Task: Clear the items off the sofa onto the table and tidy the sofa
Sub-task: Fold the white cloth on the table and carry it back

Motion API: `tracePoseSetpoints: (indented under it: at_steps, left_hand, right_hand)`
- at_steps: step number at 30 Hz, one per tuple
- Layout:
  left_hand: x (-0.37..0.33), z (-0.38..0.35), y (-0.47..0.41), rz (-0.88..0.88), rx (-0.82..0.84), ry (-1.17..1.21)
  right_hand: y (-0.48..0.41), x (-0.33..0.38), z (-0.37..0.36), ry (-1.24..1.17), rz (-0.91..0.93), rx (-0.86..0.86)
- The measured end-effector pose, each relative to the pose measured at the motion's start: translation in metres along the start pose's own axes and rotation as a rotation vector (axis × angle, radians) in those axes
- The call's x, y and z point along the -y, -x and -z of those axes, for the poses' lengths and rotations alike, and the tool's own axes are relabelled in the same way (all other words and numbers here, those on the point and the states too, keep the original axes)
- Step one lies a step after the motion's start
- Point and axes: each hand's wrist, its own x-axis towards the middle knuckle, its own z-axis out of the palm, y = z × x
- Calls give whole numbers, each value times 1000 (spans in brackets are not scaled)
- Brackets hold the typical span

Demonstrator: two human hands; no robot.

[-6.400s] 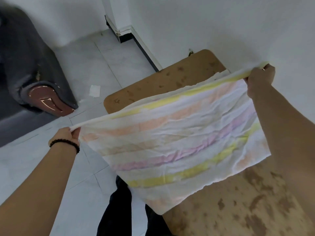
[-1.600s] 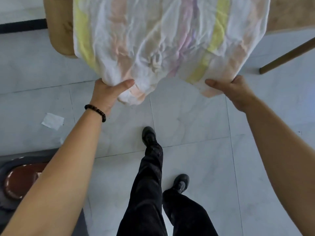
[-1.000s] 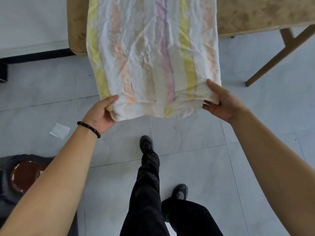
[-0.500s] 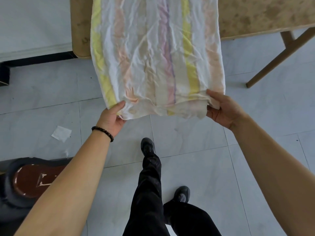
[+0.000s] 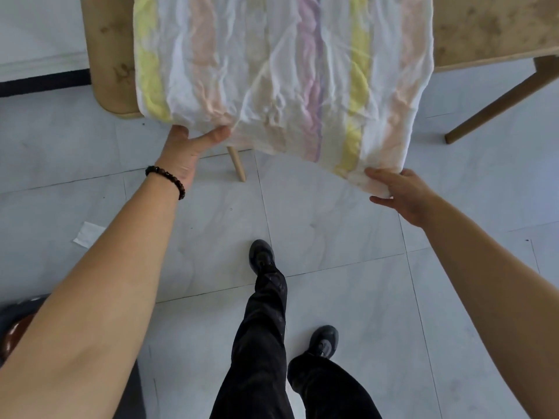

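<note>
Both hands grasp the near edge of the striped cloth (image 5: 281, 71): left hand (image 5: 184, 152) under one corner, right hand (image 5: 399, 192) pinching the other. Most of it lies on the wooden table (image 5: 484, 28); if released, the overhanging part may drag it onto the floor.

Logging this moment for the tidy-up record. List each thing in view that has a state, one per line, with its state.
striped cloth: spread over the table's near edge, wrinkled, near end overhanging and held up by both hands.
left hand: gripping the cloth's near left corner.
right hand: pinching the cloth's near right corner.
table: upright, partly covered by the cloth.
scrap of paper: lying flat on the floor.
</note>
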Motion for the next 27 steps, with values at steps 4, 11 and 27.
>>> tracePoseSetpoints:
  at_steps: [4, 11, 27]
  left_hand:
    - [-9, 0, -15, -84, 55, 108]
    - [31, -19, 15, 33, 174, 27]
    - [-57, -32, 186, 398, -44, 597]
  right_hand:
    - [-23, 2, -12, 14, 5, -48]
    - [-24, -12, -33, -58, 50, -94]
    - [139, 49, 29, -440, 20, 151]
